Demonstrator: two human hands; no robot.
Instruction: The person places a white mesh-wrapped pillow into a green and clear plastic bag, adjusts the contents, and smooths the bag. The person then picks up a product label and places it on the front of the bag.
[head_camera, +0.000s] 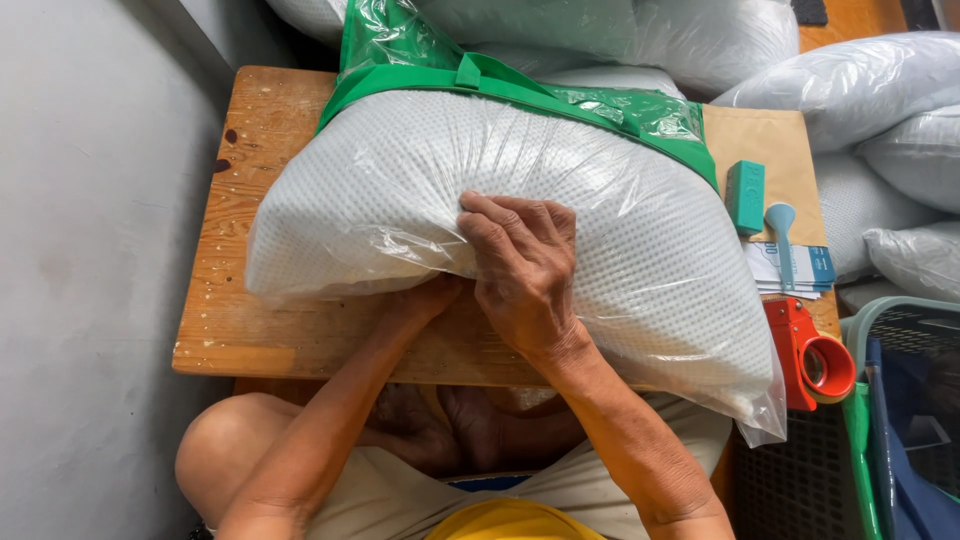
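Observation:
A large white pillow (400, 190) in clear plastic wrap lies across a low wooden table (250, 330), its far end tucked into a green plastic bag (620, 112) with green straps. My right hand (520, 270) lies on top of the pillow's near edge, fingers curled and pressing into the plastic. My left hand (432, 297) reaches under that near edge; its fingers are hidden beneath the pillow, so what they grip cannot be seen.
A teal block (745, 195), a light-blue scoop-shaped tool (782, 235) and printed slips (800, 270) lie on the table's right end. A red tape dispenser (812, 355) sits at the right corner. Wrapped pillows (880, 90) pile behind; a basket (900, 400) stands right.

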